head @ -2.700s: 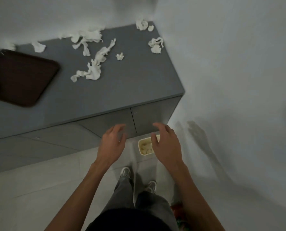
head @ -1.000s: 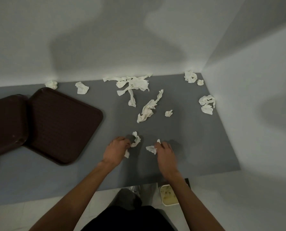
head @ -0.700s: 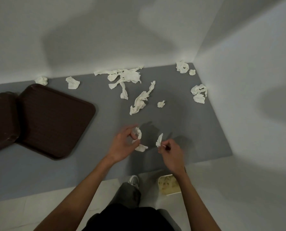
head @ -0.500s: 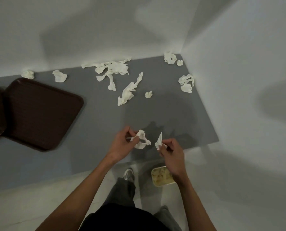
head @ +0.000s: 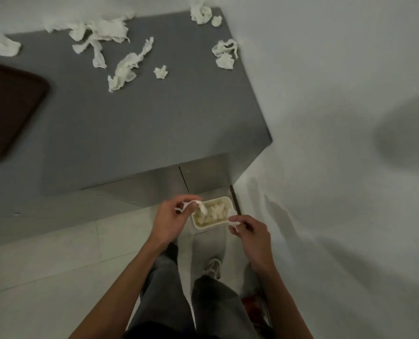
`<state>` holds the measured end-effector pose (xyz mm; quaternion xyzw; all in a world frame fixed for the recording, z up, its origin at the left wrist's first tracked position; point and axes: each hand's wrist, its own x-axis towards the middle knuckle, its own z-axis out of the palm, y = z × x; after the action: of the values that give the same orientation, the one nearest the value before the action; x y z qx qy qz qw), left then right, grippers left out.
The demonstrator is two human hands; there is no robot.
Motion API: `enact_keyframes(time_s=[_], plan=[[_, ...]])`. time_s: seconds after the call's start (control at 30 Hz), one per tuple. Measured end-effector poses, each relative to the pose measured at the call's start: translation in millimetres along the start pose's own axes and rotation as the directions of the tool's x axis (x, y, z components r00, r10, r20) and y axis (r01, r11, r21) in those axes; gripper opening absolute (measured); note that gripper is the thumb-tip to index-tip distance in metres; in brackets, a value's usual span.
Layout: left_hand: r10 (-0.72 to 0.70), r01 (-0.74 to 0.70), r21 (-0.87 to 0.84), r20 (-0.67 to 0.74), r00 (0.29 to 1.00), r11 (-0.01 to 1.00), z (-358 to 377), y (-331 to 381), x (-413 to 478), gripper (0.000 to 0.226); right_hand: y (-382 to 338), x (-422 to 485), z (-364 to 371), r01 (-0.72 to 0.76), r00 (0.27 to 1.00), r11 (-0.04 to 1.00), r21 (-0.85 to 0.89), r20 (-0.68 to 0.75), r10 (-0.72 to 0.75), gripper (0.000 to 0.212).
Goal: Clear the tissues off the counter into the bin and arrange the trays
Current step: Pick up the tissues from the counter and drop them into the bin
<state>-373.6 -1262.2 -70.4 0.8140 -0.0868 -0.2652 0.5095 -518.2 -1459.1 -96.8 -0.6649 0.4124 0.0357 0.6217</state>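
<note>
Left hand (head: 170,222) is pinching a scrap (head: 187,206) over the bin's (head: 211,225) left rim. Right hand (head: 253,232) is pinching a second scrap (head: 235,223) at its right rim, below the desk's (head: 154,123) front edge. Both hands should be centring over the opening before the fingers are loosening.

place: canteen or eatery clean-up corner (likely) | cues: brown serving tray (head: 8,111) on grey cabinet counter (head: 142,123), used tissues (head: 124,69) | plain white walls (head: 326,94), tiled floor (head: 57,253), small bin (head: 209,226)

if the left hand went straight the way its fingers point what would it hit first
Probably the small cream rectangular bin; the left hand, pinching a white tissue scrap, may pass above it.
</note>
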Motion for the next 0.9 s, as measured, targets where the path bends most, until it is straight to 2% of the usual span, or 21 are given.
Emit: enact_keyframes(time_s=[0.07, 0.13, 0.2, 0.27, 0.47, 0.6, 0.73, 0.8, 0.9], plan=[[-0.068, 0.068, 0.011, -0.013, 0.998, 0.998, 23.0, -20.3, -2.8, 0.016, 31.0, 1.0, -11.1, -0.026, 1.0, 0.999, -0.037, -0.012, 0.026, 0.021], [-0.125, 0.126, 0.03, -0.011, 0.992, 0.992, 42.2, -39.6, -2.3, 0.016, 64.7, 4.3, -16.3, 0.012, 1.0, 0.988, -0.155, -0.016, -0.015, 0.02], [-0.17, 0.168, 0.057, 0.031, 0.985, 0.984, 57.2, -60.1, 1.1, 0.026, 94.0, 7.9, -15.4, 0.05, 0.998, 0.966, -0.253, -0.031, -0.059, 0.022], [-0.176, 0.168, 0.112, 0.067, 0.982, 0.979, 71.4, -84.2, 8.9, 0.034, 120.3, 19.6, -10.5, 0.067, 0.994, 0.958, -0.278, -0.068, -0.089, 0.018], [-0.184, 0.158, 0.256, 0.084, 0.979, 0.954, 112.7, -162.9, 54.9, 0.017, 192.9, 87.1, 14.3, 0.094, 0.987, 0.942, -0.321, -0.096, -0.131, 0.019], [-0.211, 0.179, 0.285, 0.084, 0.974, 0.942, 141.1, -219.8, 91.3, 0.013, 238.2, 149.2, 31.5, 0.079, 0.983, 0.933, -0.352, -0.128, -0.132, 0.034], [-0.19, 0.159, 0.325, 0.067, 0.979, 0.932, 173.4, -286.5, 134.9, 0.021, 282.9, 218.4, 49.4, 0.084, 0.991, 0.869, -0.487, -0.055, -0.126, 0.015], [-0.141, 0.107, 0.379, 0.062, 0.988, 0.919, 188.9, -318.1, 157.0, 0.015, 306.0, 253.9, 63.5, 0.117, 0.992, 0.831, -0.544, 0.024, -0.124, 0.018], [-0.126, 0.078, 0.456, 0.076, 0.989, 0.887, 209.7, -361.8, 185.7, 0.023, 326.8, 298.8, 87.5, 0.197, 0.98, 0.739, -0.645, 0.146, -0.133, 0.019]])
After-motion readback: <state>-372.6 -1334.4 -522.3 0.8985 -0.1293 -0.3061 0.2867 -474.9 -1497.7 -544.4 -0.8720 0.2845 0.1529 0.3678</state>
